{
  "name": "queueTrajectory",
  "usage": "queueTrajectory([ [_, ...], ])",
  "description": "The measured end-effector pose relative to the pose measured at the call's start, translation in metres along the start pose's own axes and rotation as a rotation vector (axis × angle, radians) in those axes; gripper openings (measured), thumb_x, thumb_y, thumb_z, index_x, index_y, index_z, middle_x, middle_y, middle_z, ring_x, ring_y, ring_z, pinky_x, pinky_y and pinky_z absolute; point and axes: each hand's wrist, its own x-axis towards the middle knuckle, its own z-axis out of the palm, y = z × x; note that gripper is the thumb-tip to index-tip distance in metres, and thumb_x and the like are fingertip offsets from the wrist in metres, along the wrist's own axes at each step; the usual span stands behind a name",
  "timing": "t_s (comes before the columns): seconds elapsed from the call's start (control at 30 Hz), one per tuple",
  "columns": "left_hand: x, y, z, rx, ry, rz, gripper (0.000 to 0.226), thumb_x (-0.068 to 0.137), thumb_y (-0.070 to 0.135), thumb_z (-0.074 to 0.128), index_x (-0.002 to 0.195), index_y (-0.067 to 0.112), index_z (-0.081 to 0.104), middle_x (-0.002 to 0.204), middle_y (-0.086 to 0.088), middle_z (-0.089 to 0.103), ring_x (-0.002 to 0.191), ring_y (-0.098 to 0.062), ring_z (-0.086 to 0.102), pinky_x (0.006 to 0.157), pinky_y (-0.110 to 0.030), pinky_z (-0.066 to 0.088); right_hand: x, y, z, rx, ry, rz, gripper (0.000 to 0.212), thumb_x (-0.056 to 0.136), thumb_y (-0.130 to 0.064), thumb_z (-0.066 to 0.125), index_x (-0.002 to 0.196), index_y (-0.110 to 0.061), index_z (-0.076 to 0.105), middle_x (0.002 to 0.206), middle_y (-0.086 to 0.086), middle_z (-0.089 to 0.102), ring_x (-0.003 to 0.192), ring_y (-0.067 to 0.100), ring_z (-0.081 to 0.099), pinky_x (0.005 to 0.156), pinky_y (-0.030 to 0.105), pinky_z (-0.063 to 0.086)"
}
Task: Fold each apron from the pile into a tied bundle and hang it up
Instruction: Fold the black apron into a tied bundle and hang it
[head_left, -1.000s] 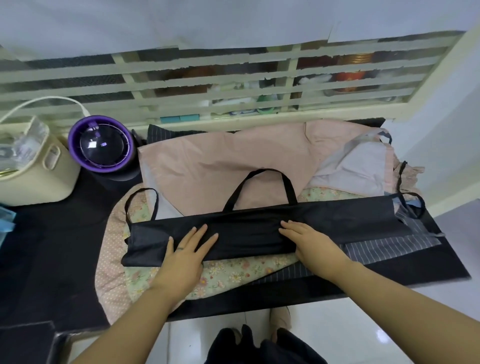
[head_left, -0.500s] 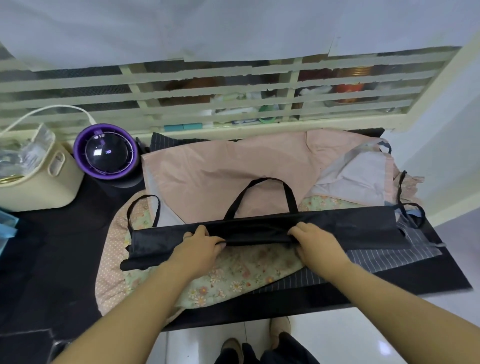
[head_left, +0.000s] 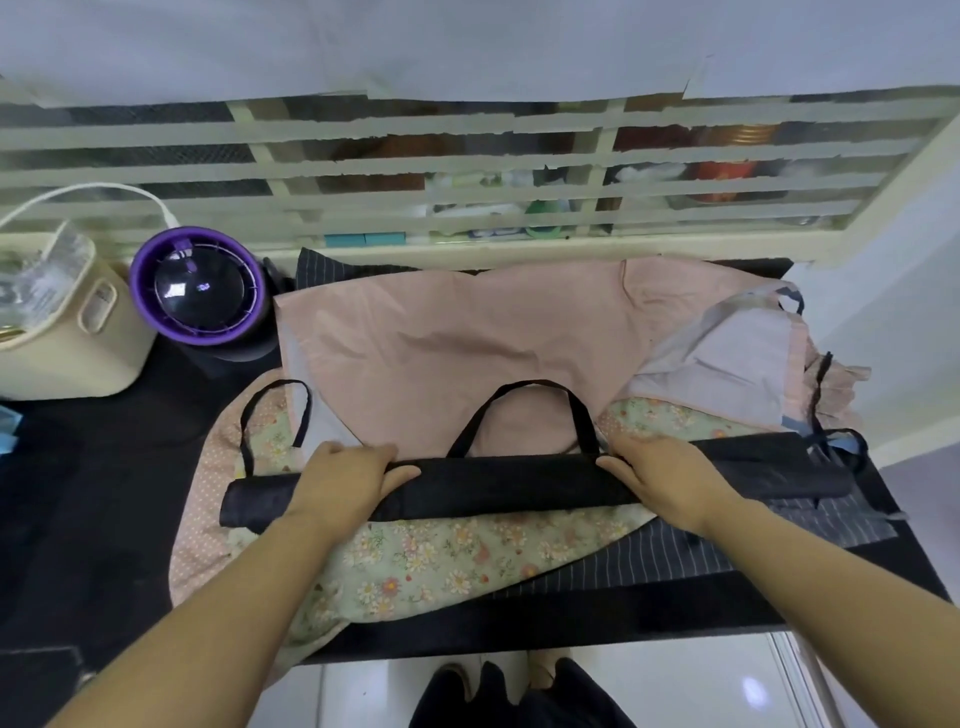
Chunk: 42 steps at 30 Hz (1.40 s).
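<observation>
A black apron (head_left: 509, 483), folded into a long narrow band, lies across the pile on the table. Its neck loop (head_left: 524, 410) arches away from me and a tie strap (head_left: 270, 421) loops at the left. My left hand (head_left: 348, 478) grips the band left of centre, thumb in front and fingers over the far edge. My right hand (head_left: 660, 478) grips it right of centre the same way. Beneath it lie a floral apron (head_left: 467, 551), a pink apron (head_left: 457, 338) and a striped dark apron (head_left: 691, 551).
A black table (head_left: 93, 493) holds the pile. A purple round appliance (head_left: 200, 286) and a cream container (head_left: 62, 322) stand at the back left. A cream slatted grille (head_left: 467, 171) runs behind. The table's front edge is near my legs; white floor lies below.
My hands went from lying flat on the wider black band to gripping it. The near edge was folded over away from me, so the band is narrower now.
</observation>
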Motion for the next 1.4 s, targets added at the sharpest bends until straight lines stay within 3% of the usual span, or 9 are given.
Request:
queueTrajectory([
  [0.07, -0.009, -0.006, 0.013, -0.022, 0.164, 0.027, 0.051, 0.096, 0.054, 0.018, 0.073, 0.023, 0.052, 0.054, 0.006, 0.054, 0.052, -0.019, 0.055, 0.074, -0.033, 0.045, -0.003, 0.006, 0.008, -0.102, 0.114, -0.098, 0.027, 0.098, -0.041, 0.044, 0.081, -0.021, 0.053, 0.063, -0.004, 0.06, 0.055, 0.016, 0.054, 0.046, 0.022, 0.018],
  [0.2, -0.028, -0.023, 0.03, 0.087, 0.232, 0.003, 0.06, 0.102, 0.046, 0.009, 0.07, 0.023, 0.053, 0.05, 0.008, 0.05, 0.046, -0.02, 0.049, 0.071, -0.034, 0.041, -0.003, 0.013, 0.015, -0.161, 0.215, -0.131, 0.043, 0.089, -0.049, 0.039, 0.057, -0.022, 0.052, 0.042, -0.006, 0.049, 0.036, 0.013, 0.046, 0.054, 0.007, 0.0],
  [0.37, -0.024, -0.022, 0.029, 0.114, 0.3, -0.054, 0.063, 0.103, 0.045, 0.01, 0.068, 0.017, 0.055, 0.053, 0.003, 0.053, 0.048, -0.023, 0.051, 0.08, -0.039, 0.034, 0.009, 0.018, 0.021, -0.262, 0.138, -0.101, 0.052, 0.09, -0.06, 0.035, 0.054, -0.025, 0.047, 0.048, -0.001, 0.057, 0.048, 0.021, 0.056, 0.05, 0.024, 0.024],
  [0.47, -0.023, -0.009, 0.026, 0.128, 0.39, -0.085, 0.014, 0.089, 0.019, 0.052, 0.087, 0.012, 0.064, 0.08, -0.006, 0.063, 0.069, -0.029, 0.06, 0.098, -0.048, 0.029, 0.013, 0.015, 0.019, -0.245, -0.033, -0.042, 0.045, 0.094, -0.06, 0.033, 0.07, -0.024, 0.046, 0.073, 0.001, 0.065, 0.075, 0.023, 0.061, 0.061, 0.03, 0.027],
  [0.6, -0.01, 0.047, 0.014, -0.04, 0.506, 0.11, 0.039, 0.067, 0.0, 0.057, 0.101, 0.015, 0.068, 0.105, -0.003, 0.064, 0.093, -0.027, 0.059, 0.11, -0.045, 0.02, 0.018, 0.011, 0.011, -0.276, -0.103, -0.014, 0.048, 0.094, -0.062, 0.029, 0.07, -0.024, 0.044, 0.067, -0.005, 0.049, 0.073, 0.019, 0.058, 0.06, 0.029, 0.031],
  [0.83, 0.01, 0.136, 0.043, -0.027, 0.081, 0.301, 0.058, 0.093, 0.053, 0.031, 0.141, 0.022, 0.044, 0.147, -0.003, 0.045, 0.134, -0.027, 0.044, 0.106, -0.052, 0.022, 0.023, 0.007, 0.0, -0.191, -0.218, 0.024, 0.054, 0.09, -0.067, 0.035, 0.067, -0.019, 0.046, 0.063, -0.004, 0.044, 0.068, 0.021, 0.049, 0.058, 0.032, 0.035],
  [1.07, 0.014, 0.137, 0.052, -0.048, 0.119, 0.3, 0.06, 0.095, 0.056, 0.025, 0.145, 0.022, 0.03, 0.152, -0.002, 0.035, 0.138, -0.025, 0.035, 0.107, -0.051, 0.022, -0.009, 0.068, 0.012, -0.334, 0.297, 0.022, 0.056, 0.083, -0.065, 0.035, 0.052, -0.02, 0.048, 0.04, -0.002, 0.048, 0.036, 0.02, 0.047, 0.055, 0.029, 0.042],
  [1.23, 0.013, 0.136, 0.054, -0.043, 0.097, 0.29, 0.062, 0.1, 0.055, 0.011, 0.149, 0.019, 0.021, 0.156, -0.001, 0.027, 0.142, -0.024, 0.027, 0.109, -0.051, 0.02, -0.016, 0.112, 0.017, -0.321, 0.336, 0.039, 0.047, 0.088, -0.055, 0.034, 0.053, -0.025, 0.04, 0.044, -0.001, 0.052, 0.044, 0.024, 0.051, 0.062, 0.034, 0.041],
  [1.4, 0.013, 0.137, 0.051, -0.125, 0.138, 0.285, 0.046, 0.094, 0.037, 0.034, 0.135, 0.016, 0.037, 0.155, 0.0, 0.029, 0.141, -0.023, 0.031, 0.114, -0.046, 0.015, -0.015, 0.119, 0.028, -0.287, 0.381, 0.089, 0.043, 0.089, -0.045, 0.039, 0.056, -0.018, 0.048, 0.051, 0.002, 0.052, 0.05, 0.026, 0.052, 0.066, 0.037, 0.04],
])
